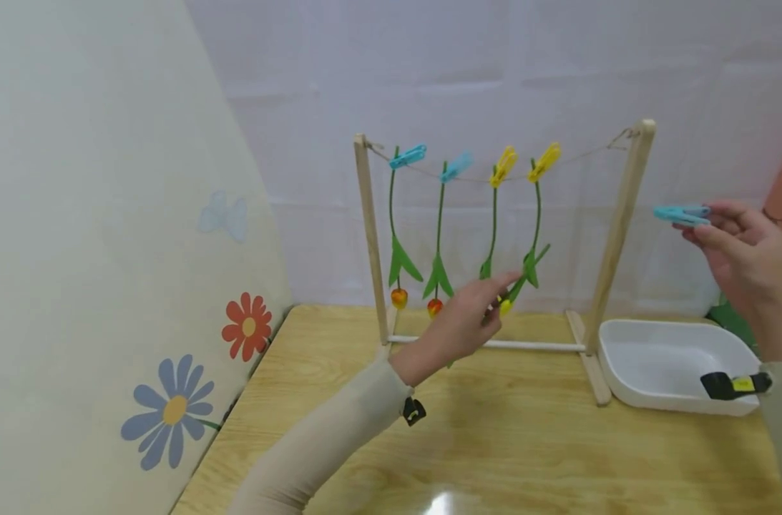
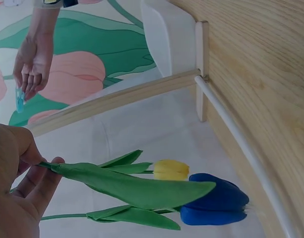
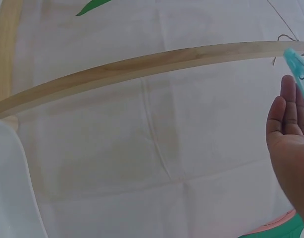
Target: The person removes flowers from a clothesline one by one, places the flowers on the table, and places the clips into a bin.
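Note:
My left hand (image 1: 468, 315) pinches the green stem of an artificial blue tulip (image 2: 216, 201), its bloom pointing down near the rack's lower bar in the left wrist view. Overlapping the hanging flowers in the head view, that hand hides most of this tulip. My right hand (image 1: 754, 257) pinches a light blue clothespin (image 1: 680, 214) in the air, right of the rack. Several tulips hang upside down from a string: a red-orange tulip (image 1: 399, 297) at the left and a yellow tulip (image 2: 171, 169) among them. Blue clothespins (image 1: 408, 156) and yellow clothespins (image 1: 545, 163) grip their stems.
The wooden rack (image 1: 616, 243) stands on a wood-grain table (image 1: 506, 450), with a white bar (image 1: 535, 346) low across it. To its right sits a white basin (image 1: 629, 386). A pale cloth (image 1: 429, 57) hangs behind, and a flower-decorated wall (image 1: 107, 214) rises at left.

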A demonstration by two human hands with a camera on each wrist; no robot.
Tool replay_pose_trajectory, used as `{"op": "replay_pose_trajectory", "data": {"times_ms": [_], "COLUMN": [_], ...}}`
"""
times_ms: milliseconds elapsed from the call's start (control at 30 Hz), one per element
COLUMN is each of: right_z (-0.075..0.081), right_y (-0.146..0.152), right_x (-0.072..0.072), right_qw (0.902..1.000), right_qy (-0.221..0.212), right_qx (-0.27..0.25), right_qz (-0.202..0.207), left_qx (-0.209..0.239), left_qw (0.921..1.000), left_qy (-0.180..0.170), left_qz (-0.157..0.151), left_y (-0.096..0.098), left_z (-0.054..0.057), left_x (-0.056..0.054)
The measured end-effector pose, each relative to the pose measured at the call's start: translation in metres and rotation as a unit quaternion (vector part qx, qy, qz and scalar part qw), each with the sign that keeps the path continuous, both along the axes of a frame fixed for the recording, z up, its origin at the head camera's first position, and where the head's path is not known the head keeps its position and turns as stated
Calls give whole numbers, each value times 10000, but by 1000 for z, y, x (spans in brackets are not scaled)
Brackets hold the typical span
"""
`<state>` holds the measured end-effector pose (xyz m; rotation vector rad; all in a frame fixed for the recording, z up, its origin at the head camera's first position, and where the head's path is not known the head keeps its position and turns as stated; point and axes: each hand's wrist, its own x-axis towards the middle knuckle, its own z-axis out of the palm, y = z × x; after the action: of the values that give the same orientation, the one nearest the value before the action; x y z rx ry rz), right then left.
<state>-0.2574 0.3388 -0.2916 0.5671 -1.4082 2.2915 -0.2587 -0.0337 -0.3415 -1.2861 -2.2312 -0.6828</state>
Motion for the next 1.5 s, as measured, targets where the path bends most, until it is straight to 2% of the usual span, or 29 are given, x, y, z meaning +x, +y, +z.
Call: {"op": "replay_pose_trajectory", "data": {"times_ms": [133,367,667,833,1033,1200,1500], "right_z": [-10,-26,-47,-59,-69,-75,-86], "right_y": [2,3,6,6,8,8,8], "right_x": [3,6,5,6,7,7,9], "right_qw": [9995,9998,9958,9949,9925,9932,9916], "right_qy": [197,137,114,159,266,188,46], "right_qx": [-52,102,-194,-129,-315,-256,-288], "right_qz": [248,126,884,987,1147,1116,1263], "left_qx": [-138,-513,-1012,-1129,-1259,-1387,-1816], "left_qw": [9998,9981,9944,9929,9914,9891,9798], "left_qy": [61,255,153,162,164,341,693], "left_qz": [94,236,253,342,331,369,464], "left_y": [-5,-11,-20,-24,-28,-30,-33], "left_z": [-8,-19,-36,-46,-53,-59,-69], "left_x": [4,7,10,10,11,12,17]}}
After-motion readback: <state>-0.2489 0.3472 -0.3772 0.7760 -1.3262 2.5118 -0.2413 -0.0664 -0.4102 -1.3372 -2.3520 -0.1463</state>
